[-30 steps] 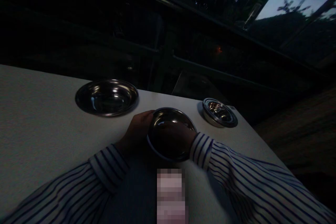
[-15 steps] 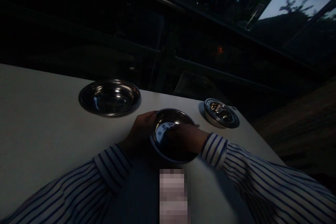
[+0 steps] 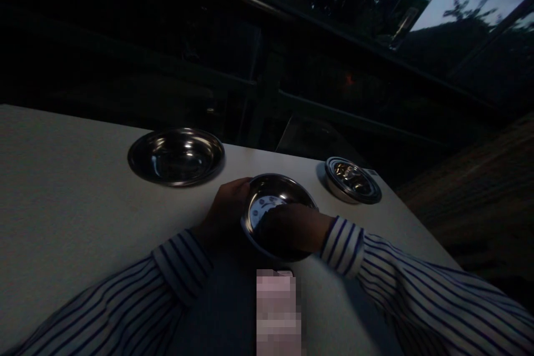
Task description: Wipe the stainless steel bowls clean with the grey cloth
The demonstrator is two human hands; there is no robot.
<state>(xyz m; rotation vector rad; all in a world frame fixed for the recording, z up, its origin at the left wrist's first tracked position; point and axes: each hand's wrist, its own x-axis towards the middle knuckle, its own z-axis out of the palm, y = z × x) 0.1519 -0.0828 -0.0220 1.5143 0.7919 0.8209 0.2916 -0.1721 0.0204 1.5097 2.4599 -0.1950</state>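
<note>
A shiny steel bowl (image 3: pixel 267 192) is held up tilted over the near part of the white table, its inside facing me. My left hand (image 3: pixel 227 206) grips its left rim, fingers closed behind the wall. My right hand (image 3: pixel 298 225) reaches into the bowl from the right, knuckles up and fingers bent down against the inner surface. A dark patch lies by those fingers; whether it is a cloth or only shadow and reflection I cannot make out. Bright spots of reflected light show on the bowl's inner wall.
A wide steel basin (image 3: pixel 177 178) stands at the table's back left. Small stacked steel bowls (image 3: pixel 346 192) sit near the right edge of the white table (image 3: pixel 75 178). A pixelated pale object (image 3: pixel 277 311) lies close to me. Beyond, a bottle (image 3: pixel 417 3) stands by the window.
My right hand has shifted slightly inside the bowl, showing more dark material or shadow by the fingers. A small grey tip past the right rim is no longer visible. My left hand keeps its grip.
</note>
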